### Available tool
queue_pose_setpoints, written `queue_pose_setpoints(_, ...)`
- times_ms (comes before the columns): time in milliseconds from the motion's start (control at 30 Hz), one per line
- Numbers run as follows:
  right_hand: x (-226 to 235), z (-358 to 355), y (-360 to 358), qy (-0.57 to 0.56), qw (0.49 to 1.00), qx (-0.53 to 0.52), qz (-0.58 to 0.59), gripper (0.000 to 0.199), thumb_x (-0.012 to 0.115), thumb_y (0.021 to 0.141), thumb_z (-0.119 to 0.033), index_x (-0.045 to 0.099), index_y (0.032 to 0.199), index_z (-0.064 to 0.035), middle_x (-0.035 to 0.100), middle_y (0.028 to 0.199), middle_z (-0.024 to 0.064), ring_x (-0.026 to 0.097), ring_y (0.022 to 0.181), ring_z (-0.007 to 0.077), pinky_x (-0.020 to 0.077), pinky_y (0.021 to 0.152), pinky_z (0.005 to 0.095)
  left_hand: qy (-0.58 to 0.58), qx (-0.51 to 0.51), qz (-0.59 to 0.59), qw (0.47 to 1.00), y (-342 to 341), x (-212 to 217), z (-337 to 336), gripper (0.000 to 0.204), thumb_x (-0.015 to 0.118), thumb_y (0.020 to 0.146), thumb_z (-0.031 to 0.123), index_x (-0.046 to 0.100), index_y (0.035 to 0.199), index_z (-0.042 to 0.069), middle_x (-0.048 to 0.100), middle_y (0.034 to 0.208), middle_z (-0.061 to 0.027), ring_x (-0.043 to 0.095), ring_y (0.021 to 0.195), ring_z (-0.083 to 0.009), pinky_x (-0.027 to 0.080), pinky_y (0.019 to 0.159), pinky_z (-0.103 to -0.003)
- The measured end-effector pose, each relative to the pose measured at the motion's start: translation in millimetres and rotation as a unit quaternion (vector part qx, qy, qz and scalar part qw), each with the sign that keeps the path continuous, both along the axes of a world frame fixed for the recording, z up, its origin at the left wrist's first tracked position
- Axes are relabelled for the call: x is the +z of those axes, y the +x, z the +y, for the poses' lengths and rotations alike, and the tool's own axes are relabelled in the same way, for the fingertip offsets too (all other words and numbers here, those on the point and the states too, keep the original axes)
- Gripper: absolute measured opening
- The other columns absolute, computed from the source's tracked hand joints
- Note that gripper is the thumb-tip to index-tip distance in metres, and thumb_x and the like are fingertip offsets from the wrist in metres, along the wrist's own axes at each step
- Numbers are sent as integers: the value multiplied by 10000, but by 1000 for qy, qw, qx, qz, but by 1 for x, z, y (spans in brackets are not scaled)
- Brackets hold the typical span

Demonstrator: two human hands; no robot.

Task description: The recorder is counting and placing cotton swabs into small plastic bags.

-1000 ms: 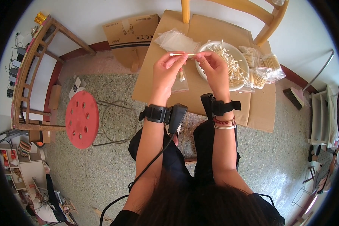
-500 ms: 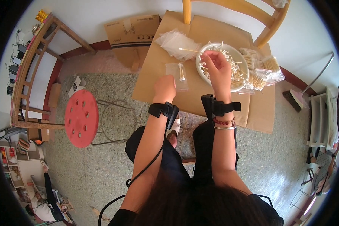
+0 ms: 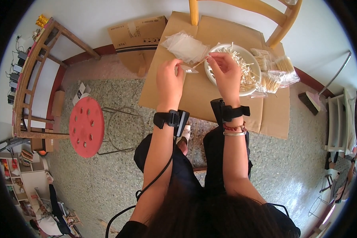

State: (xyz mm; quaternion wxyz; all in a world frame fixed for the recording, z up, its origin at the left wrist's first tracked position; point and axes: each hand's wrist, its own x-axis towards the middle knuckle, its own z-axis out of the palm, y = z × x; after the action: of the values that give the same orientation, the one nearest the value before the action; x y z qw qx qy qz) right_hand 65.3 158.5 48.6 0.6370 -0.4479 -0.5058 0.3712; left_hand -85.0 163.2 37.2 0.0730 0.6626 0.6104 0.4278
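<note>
Clear plastic: my left hand (image 3: 169, 81) is pinching a small glossy bag (image 3: 189, 70);
Right hand (image 3: 225, 71): pinching thin sticks (image 3: 201, 62) over the round white bowl (image 3: 253, 89);
Cardboard (image 3: 194, 99): flat, brown.

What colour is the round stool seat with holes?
Red; the stool seat shows clearly in the head view.

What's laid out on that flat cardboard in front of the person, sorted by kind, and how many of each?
White bowl of loose cotton swabs: 1
Stack of empty clear bags: 1
Heap of filled swab packets: 1; single packets too jumbled to count
Small clear bag in the left hand: 1
Swabs pinched by the right hand: too small to count
Total: 4
</note>
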Motion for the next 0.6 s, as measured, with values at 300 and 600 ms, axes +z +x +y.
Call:
queue_pose_setpoints(300, 1, -2, -3, 0, 999, 23, -47, 142, 611, 819, -66, 604, 932, 18, 654, 879, 84, 620, 801, 116, 480, 716, 226, 43, -26, -60, 997, 9, 7, -1, 124, 605, 719, 0, 604, 841, 24, 605, 795, -107, 556, 800, -282, 445, 717, -363)
queue_pose_setpoints(600, -8, 1, -9, 14, 990, 31, -140, 142, 635, 778, -111, 652, 887, -22, 663, 822, 100, 638, 743, 187, 489, 713, 269, 80, -30, -55, 995, 9, 11, -1, 152, 621, 730, 25, 633, 880, 47, 654, 804, -88, 624, 743, -192, 451, 632, -278)
